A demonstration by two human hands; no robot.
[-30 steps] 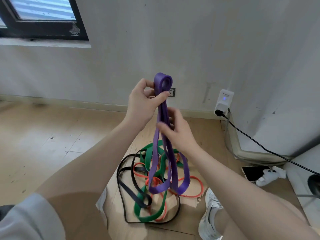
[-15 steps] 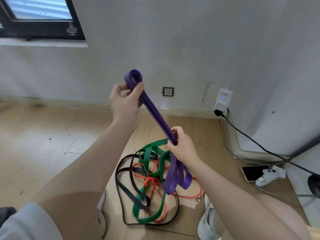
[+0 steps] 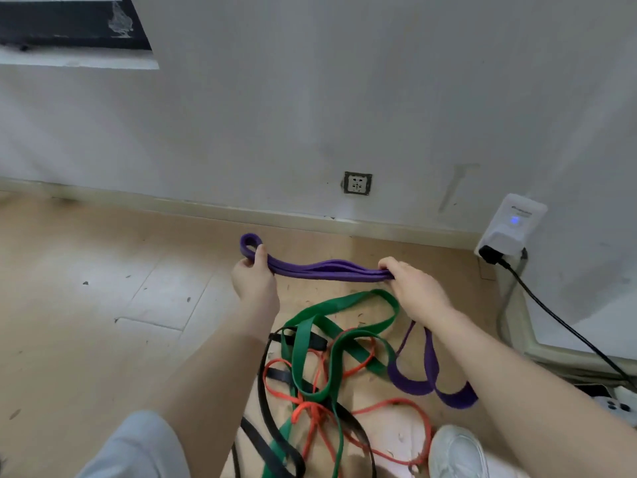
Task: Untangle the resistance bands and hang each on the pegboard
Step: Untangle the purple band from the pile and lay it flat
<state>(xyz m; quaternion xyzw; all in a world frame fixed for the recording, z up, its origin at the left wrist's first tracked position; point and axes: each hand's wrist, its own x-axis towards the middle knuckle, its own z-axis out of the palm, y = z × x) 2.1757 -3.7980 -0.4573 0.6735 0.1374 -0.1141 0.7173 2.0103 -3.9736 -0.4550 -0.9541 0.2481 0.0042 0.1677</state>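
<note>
A purple resistance band (image 3: 327, 270) stretches level between my two hands, folded into several strands. My left hand (image 3: 253, 281) grips its looped end on the left. My right hand (image 3: 413, 288) grips the strands further right, and two purple loops hang from it down to the floor. Below my arms a green band (image 3: 344, 305), a black band (image 3: 265, 401) and an orange band (image 3: 310, 412) lie tangled together on the wooden floor. No pegboard is in view.
A white wall with a socket (image 3: 357, 183) stands ahead. A white plug-in device (image 3: 513, 225) with a black cable (image 3: 565, 326) sits at the right. My white shoe (image 3: 455, 450) is at the bottom right, next to the tangle. A window (image 3: 69, 22) is at top left.
Both hands came down from chest height towards the floor and moved apart. The purple band went from hanging upright to lying level between them. The camera tilted closer to the floor.
</note>
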